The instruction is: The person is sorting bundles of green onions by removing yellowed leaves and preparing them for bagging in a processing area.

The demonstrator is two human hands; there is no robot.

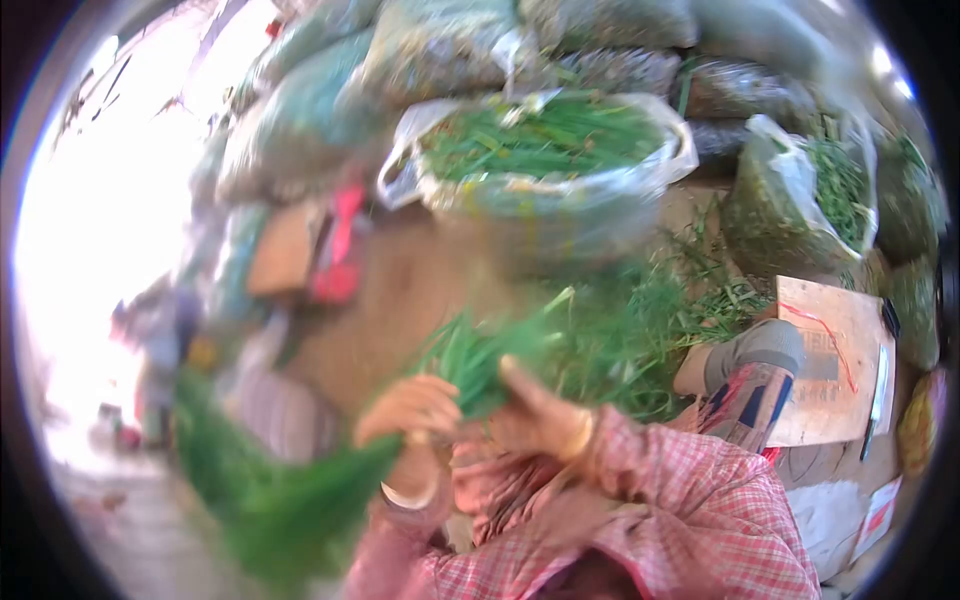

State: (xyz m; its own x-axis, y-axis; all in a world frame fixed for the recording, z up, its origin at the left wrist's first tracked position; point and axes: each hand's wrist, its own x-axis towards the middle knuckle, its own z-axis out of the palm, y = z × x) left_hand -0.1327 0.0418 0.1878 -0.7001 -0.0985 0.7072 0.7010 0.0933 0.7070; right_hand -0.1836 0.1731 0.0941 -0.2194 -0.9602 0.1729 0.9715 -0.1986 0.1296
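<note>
My left hand (pixel 412 405) is closed around a bunch of long, grass-like greens (pixel 300 505), blurred by motion. Its feathery end fans out to the lower left, and the other end rises between my hands. Against that upper end rests my right hand (pixel 540 412), its thumb raised along the stems and its other fingers mostly hidden. Beyond my right hand, a loose heap of similar greens (pixel 620 350) lies on the floor.
Ahead stands a wide tub (pixel 560 225) lined with clear plastic and full of greens. An open sack of greens (pixel 800 200) is at the right, beside a cardboard sheet (pixel 800 400) with a knife (pixel 880 400). Stuffed sacks (pixel 430 50) are piled behind; a red object (pixel 340 250) is left.
</note>
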